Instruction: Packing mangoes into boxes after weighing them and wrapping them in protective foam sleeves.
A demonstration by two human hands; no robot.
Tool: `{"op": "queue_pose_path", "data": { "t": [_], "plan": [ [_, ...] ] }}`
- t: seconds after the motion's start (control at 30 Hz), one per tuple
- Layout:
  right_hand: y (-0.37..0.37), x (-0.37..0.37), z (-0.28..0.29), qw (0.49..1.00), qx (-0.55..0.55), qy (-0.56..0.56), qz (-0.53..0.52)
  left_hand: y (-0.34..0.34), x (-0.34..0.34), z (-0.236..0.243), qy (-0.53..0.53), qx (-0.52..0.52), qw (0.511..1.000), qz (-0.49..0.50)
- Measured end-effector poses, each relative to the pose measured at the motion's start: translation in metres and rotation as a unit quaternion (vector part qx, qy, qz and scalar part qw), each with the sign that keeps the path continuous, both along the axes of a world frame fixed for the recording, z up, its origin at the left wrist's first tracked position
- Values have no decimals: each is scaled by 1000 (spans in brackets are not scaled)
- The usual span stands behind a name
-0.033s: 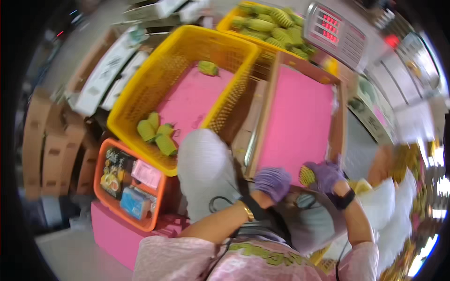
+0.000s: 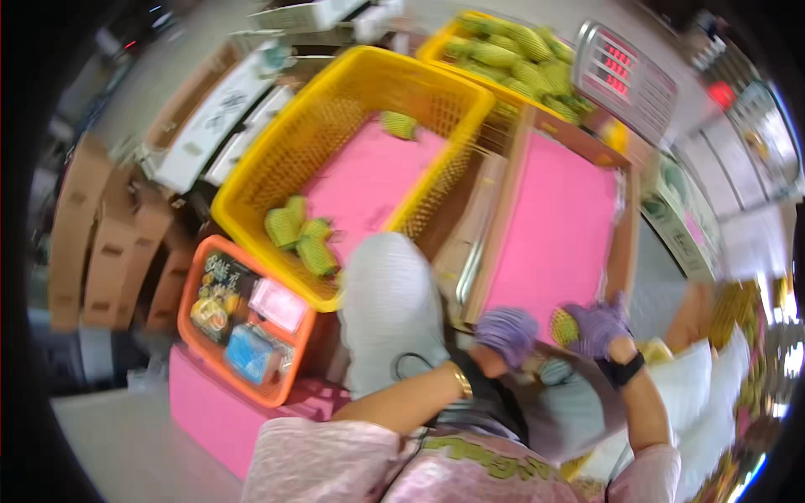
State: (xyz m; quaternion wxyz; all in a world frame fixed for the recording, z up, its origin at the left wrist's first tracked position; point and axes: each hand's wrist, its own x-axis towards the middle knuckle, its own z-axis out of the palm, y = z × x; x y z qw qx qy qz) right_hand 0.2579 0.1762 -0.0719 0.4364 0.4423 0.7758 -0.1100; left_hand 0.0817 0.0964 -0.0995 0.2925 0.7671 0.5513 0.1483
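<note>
My right hand (image 2: 600, 330), in a purple knitted glove, is closed round a netted green fruit (image 2: 565, 327) at the near right corner of a shallow cardboard box lined with pink (image 2: 549, 226). Also gloved in purple, my left hand (image 2: 506, 334) is curled at the box's near left corner; whatever its fingers hold is hidden. Left of the box, a yellow plastic crate (image 2: 352, 63) with a pink bottom contains several netted green fruits (image 2: 317, 251) at its near end and one more fruit (image 2: 399, 125) farther back.
Another yellow crate (image 2: 436, 46), heaped with netted fruits, stands at the back beside a scale with a red display (image 2: 625, 84). An orange basket (image 2: 191, 323) holding small packets sits at the left on a pink box (image 2: 210, 419). Cardboard boxes (image 2: 80, 235) line the far left.
The whole view has shifted, so the crates, the box and both hands appear farther right. My right hand still holds the netted fruit; my left hand stays curled.
</note>
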Motion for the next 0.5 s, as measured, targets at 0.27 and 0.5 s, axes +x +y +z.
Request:
{"op": "queue_pose_path", "data": {
  "t": [0.27,0.5],
  "plan": [
    [-12,4,22,976,100,192,-6,58,-162,89,-130,87,987,24],
    [-33,35,16,767,223,500,-335,112,-401,-69,-52,-274,763,583]
  ]
}}
